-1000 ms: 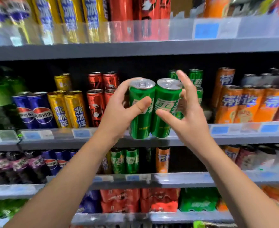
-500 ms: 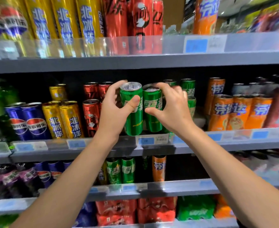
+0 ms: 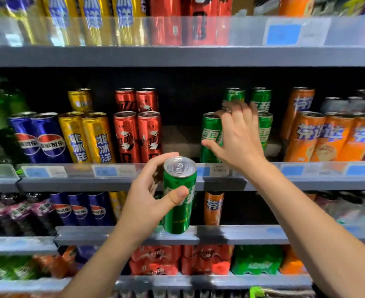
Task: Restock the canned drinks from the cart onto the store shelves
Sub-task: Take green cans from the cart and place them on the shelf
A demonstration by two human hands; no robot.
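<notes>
Your left hand (image 3: pixel 147 203) has its grip wrapped round a green can (image 3: pixel 178 196), thumb across the front label and fingers behind, and you hold it upright in the air in front of the middle shelf's front rail (image 3: pixel 123 172), apart from the stocked rows. Your right hand (image 3: pixel 238 137) is up on that middle shelf, fingers spread and loosely bent over the top of a second green can (image 3: pixel 209 136) that stands on the shelf at the front; the thumb reaches across its label, and the fingertips lie at its rim, so it reads as a light hold on the can. More green cans (image 3: pixel 261 100) stand behind and just to the right of it. To its left there's a bare gap of shelf floor, then the red cans (image 3: pixel 137 134), the yellow cans (image 3: pixel 87 136) and the blue cans (image 3: pixel 40 137) in turn. To the right, orange cans (image 3: pixel 328 136) fill the row. The shelf above carries tall yellow and red cans behind a clear guard, blurred. Below, the next shelf shows blue cans and one orange can (image 3: pixel 213 208) just beside your held can.
</notes>
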